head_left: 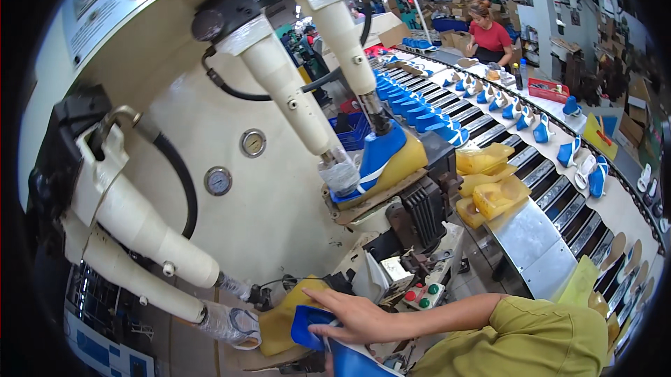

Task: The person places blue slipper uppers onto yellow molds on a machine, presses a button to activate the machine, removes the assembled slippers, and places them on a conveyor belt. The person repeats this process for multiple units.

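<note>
At the lower middle, my right hand point(356, 316) reaches in from the right in an olive sleeve. Its fingers and thumb are around the blue heel part of a blue and white shoe point(307, 326), whose rest runs off the lower edge. Just behind the shoe is a yellow moulded pad point(283, 321) on the machine, touched by a plastic-wrapped press foot point(234, 326). A small patch of skin beside the shoe at the lower edge may be my left hand; its fingers cannot be made out. Farther up, another blue shoe point(381, 150) sits pressed in a second yellow pad.
Thick press cylinders point(150, 237) and black hoses stand at left, with red and green buttons point(419, 296) near my forearm. Spare yellow pads point(500, 196) lie beside a roller conveyor point(538, 167) carrying blue shoes. A person in red point(489, 38) works at its far side.
</note>
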Motion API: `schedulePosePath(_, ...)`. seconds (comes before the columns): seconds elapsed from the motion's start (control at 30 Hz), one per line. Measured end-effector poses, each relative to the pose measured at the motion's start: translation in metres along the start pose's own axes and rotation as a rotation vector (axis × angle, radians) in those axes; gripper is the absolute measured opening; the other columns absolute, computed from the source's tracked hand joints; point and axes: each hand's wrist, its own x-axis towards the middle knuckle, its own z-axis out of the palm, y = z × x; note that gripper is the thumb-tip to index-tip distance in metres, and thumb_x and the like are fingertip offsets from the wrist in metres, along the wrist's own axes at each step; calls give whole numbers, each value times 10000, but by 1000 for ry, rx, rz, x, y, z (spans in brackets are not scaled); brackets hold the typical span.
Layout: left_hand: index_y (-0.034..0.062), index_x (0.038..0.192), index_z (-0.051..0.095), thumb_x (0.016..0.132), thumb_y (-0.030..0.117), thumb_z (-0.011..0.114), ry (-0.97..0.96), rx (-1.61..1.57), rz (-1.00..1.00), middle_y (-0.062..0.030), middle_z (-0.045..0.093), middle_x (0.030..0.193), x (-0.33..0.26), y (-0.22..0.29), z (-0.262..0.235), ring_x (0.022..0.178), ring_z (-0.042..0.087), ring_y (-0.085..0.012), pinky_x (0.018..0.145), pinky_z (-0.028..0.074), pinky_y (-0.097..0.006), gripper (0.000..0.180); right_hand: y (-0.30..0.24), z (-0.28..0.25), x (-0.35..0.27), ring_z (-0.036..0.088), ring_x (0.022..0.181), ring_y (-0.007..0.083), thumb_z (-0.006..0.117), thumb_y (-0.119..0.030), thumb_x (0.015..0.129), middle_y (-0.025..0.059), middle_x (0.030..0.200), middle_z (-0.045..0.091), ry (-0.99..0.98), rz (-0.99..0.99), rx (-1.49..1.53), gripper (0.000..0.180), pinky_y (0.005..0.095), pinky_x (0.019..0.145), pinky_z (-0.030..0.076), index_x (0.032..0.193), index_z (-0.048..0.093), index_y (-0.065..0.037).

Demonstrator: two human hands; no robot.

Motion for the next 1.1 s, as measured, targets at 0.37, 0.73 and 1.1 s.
schedulePosePath(0.37,26,1320,505,967,651,347,-361,-224,-984,-201,643,1003,21,-149,62,860,654,-308,768,551,-422,735,27,-242,-45,596,675,199,654,21,835,102,803,630,1137,-129,-453,88,319,599,468,912,627,-15)
schedulePosePath(0.73,204,1422,515,1025,399,455,-503,-540,-1536,-76,568,1082,58,-339,136,909,548,-184,875,501,-316,447,288,-384,-397,669,896,396,712,-240,808,246,935,690,758,1284,-677,249,477,815,509,898,716,-9)
schedulePosePath(1.1,18,1308,544,962,558,478,-553,-341,-1484,-153,630,1210,93,-496,157,947,611,-266,885,505,-379,644,169,-357,-359,670,989,246,496,-483,1012,125,1052,684,630,909,916,533,383,843,569,1338,499,-60)
